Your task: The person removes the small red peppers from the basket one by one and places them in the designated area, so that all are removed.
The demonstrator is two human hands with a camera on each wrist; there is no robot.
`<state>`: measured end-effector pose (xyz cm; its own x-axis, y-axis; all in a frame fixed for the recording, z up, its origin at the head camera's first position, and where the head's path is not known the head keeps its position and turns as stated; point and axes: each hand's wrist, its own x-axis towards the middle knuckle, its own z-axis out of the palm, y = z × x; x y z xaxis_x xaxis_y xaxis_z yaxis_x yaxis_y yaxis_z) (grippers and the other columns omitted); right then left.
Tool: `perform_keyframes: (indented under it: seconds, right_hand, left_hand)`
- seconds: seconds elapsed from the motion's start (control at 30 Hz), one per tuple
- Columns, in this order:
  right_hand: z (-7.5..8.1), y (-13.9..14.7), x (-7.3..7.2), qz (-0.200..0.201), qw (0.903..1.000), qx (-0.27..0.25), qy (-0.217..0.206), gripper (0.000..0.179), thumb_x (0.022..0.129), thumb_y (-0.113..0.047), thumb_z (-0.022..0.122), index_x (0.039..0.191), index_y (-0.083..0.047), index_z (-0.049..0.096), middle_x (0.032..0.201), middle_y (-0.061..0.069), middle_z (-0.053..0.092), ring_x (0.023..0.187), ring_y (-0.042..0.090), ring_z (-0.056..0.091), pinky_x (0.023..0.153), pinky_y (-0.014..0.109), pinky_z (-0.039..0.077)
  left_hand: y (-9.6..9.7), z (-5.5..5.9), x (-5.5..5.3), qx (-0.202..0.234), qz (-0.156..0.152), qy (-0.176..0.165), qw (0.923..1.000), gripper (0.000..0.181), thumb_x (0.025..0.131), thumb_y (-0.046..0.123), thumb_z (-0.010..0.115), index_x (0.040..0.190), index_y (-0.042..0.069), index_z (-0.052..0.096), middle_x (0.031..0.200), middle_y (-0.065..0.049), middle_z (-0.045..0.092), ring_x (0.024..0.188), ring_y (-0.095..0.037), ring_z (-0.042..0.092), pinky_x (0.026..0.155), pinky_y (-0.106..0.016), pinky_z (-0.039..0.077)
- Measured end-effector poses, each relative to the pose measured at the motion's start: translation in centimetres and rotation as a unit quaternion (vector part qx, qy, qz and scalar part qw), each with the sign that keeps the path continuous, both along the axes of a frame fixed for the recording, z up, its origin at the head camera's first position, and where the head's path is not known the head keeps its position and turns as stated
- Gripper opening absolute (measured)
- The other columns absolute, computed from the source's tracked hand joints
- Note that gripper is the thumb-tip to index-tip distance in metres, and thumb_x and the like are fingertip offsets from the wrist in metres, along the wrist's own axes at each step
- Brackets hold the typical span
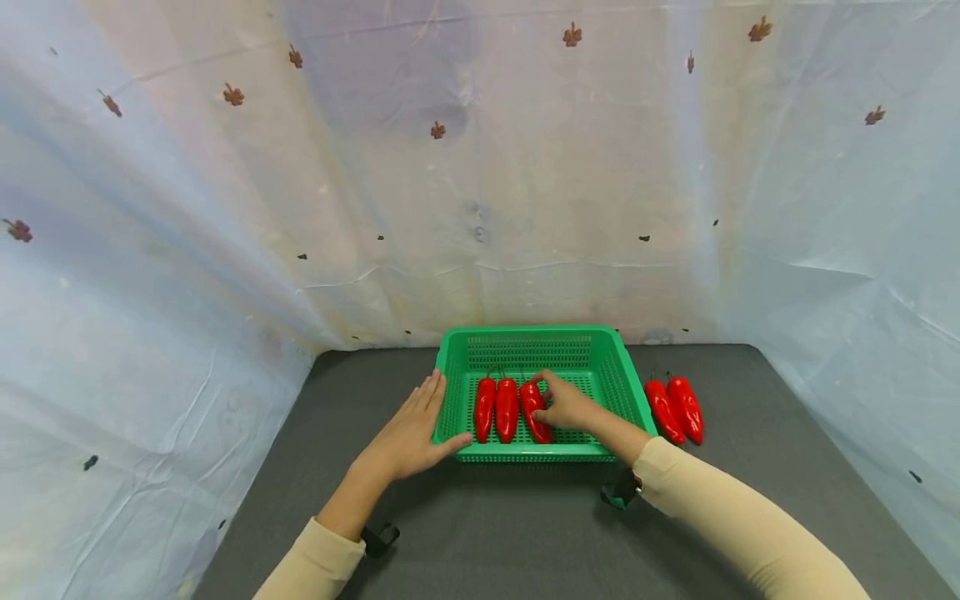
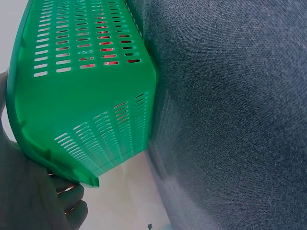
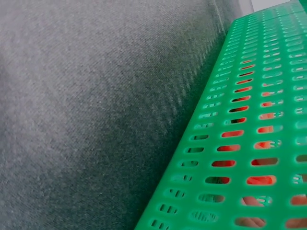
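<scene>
A green plastic basket (image 1: 525,451) with slotted walls holds three red chili peppers side by side, lying lengthwise with stems toward the back. My left hand (image 1: 408,429) rests on its left front corner, fingers straight along the left rim and thumb on the front rim. In the left wrist view, the left hand's fingers (image 2: 72,199) show beside the basket's corner. Reaching over the front rim, my right hand (image 1: 570,407) holds the rightmost red pepper (image 1: 532,402) between thumb and fingers. Left of it lie the middle pepper (image 1: 507,410) and the left pepper (image 1: 484,408).
Two more red peppers (image 1: 686,408) lie together on the dark grey table (image 1: 510,533), just right of the basket. A pale plastic sheet (image 1: 525,183) with brown leaf prints hangs behind the table and along its sides.
</scene>
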<state>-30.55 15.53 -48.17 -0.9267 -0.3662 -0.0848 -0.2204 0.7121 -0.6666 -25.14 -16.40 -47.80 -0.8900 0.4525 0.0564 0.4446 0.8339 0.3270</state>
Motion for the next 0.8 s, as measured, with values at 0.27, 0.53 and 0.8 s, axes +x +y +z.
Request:
perform_keyframes:
  seconds: [0.27,0.53,0.8]
  right_hand:
    - [0.1,0.4,-0.2,0.015,0.9995,-0.020,0.018,0.060,0.098,-0.001,0.074,0.153,-0.005,0.051,0.111,0.019,0.063,0.060,0.018,0.054,0.058,0.031,0.046]
    - [0.5,0.6,-0.3,0.003,0.9983,-0.055,0.019,0.057,0.100,0.000,0.071,0.153,-0.007,0.052,0.121,0.022,0.062,0.074,0.021,0.064,0.062,0.034,0.054]
    - [1.5,1.1,0.1,-0.014,0.9952,-0.092,0.029,0.059,0.102,-0.003,0.072,0.156,-0.006,0.049,0.126,0.024,0.061,0.095,0.031,0.071,0.068,0.038,0.061]
  left_hand:
    - [0.0,0.2,-0.1,-0.007,-0.004,-0.003,1.0000,0.115,0.100,0.081,0.047,0.172,0.004,0.001,0.180,-0.013,-0.004,0.167,-0.030,0.003,0.135,-0.050,0.010]
    - [0.0,0.2,-0.2,-0.009,-0.003,-0.005,0.9999,0.115,0.100,0.081,0.048,0.172,0.004,0.001,0.180,-0.013,-0.004,0.167,-0.030,0.003,0.135,-0.049,0.010]
    - [0.0,0.2,-0.1,-0.010,-0.003,-0.005,0.9999,0.115,0.100,0.080,0.048,0.172,0.004,0.002,0.180,-0.013,-0.003,0.167,-0.030,0.003,0.135,-0.049,0.010]
